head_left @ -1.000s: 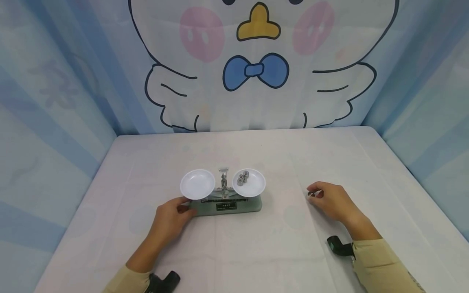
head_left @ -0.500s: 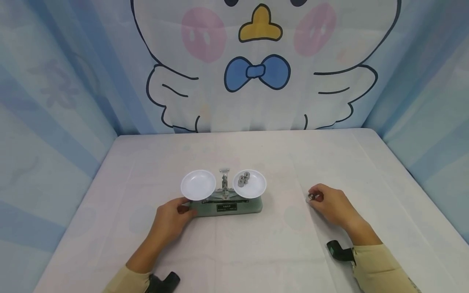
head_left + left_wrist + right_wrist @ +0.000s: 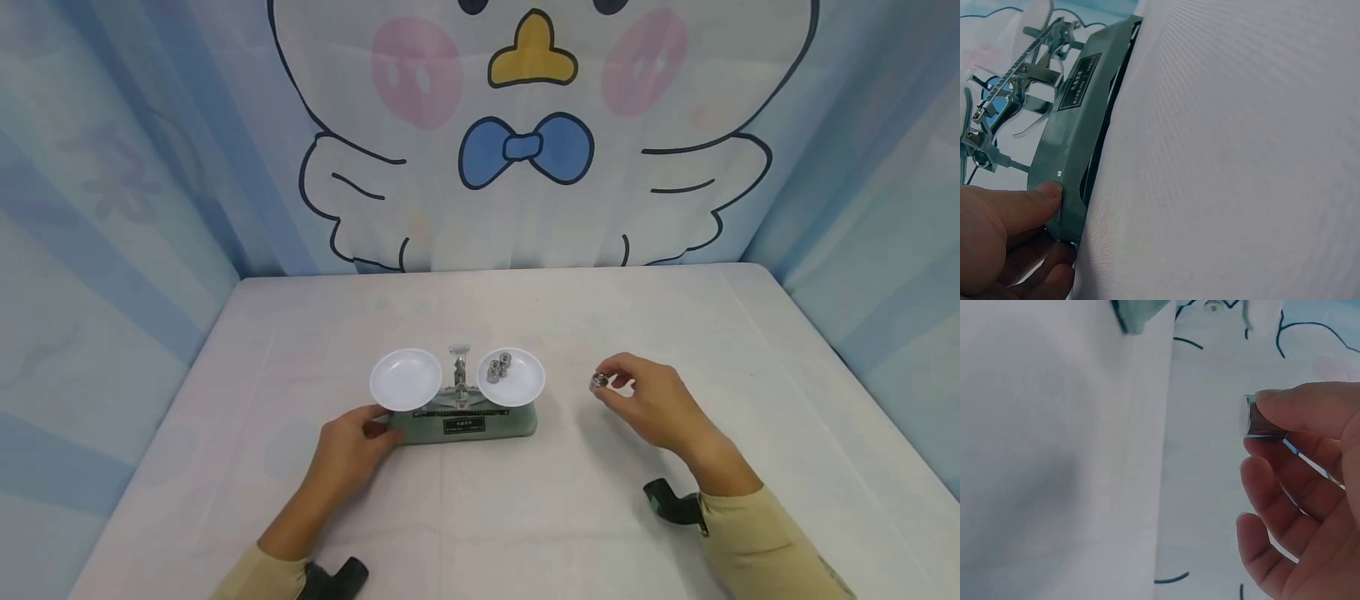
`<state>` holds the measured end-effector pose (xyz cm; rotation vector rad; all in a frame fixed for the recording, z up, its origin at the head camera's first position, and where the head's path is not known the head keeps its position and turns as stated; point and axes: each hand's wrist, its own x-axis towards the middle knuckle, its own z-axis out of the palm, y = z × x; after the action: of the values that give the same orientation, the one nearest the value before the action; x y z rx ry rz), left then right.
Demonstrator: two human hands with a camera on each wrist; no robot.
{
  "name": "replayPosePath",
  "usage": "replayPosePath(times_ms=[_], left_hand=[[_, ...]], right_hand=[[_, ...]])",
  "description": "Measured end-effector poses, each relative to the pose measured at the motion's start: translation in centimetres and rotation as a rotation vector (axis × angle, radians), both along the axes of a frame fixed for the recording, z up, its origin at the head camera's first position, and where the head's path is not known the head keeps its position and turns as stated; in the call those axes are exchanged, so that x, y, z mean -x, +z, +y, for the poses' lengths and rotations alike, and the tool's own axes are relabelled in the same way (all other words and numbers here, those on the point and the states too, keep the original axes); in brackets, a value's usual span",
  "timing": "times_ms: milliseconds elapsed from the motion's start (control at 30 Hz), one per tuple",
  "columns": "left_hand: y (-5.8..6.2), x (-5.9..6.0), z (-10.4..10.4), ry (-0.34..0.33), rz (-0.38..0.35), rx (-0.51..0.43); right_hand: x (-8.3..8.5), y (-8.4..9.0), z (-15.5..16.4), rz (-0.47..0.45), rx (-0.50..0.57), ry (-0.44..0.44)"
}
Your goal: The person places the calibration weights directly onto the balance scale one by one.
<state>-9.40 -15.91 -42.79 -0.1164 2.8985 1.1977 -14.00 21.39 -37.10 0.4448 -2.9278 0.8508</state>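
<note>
the white-clothed desk (image 3: 525, 517) carries a grey-green balance scale (image 3: 463, 421) at its centre, with two round white pans, the pan at 3 o'clock of the pillar (image 3: 512, 379) holding two small metal weights (image 3: 498, 367). the left hand (image 3: 351, 450) grips the scale's base at its 9 o'clock end, thumb pressed on the front edge. at 3 o'clock of the scale, well apart, the right hand (image 3: 654, 406) pinches a small shiny cylindrical metal weight (image 3: 597, 383) between thumb and fingertips, lifted off the desk.
</note>
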Motion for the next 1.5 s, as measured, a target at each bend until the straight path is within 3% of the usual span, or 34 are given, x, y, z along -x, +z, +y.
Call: replayPosePath(times_ms=[267,500,1000,1233,1500], left_hand=[[-0.1,0.0,0.0,0.001,-0.005,-0.009],[-0.1,0.1,0.0,-0.001,-0.012,-0.007],[0.0,-0.1,-0.1,0.001,-0.006,-0.008],[0.0,-0.1,0.0,0.003,-0.005,-0.007],[0.1,0.0,0.0,0.006,-0.009,-0.013]], right_hand=[[0.6,2.1,-3.7,0.094,0.036,0.104],[1.6,2.5,-5.7,0.128,0.046,0.177],[2.8,2.2,-7.8,0.086,0.032,0.239],[2.7,2.5,-7.9,0.123,0.033,0.250],[2.5,4.0,-9.1,0.174,0.043,0.299]])
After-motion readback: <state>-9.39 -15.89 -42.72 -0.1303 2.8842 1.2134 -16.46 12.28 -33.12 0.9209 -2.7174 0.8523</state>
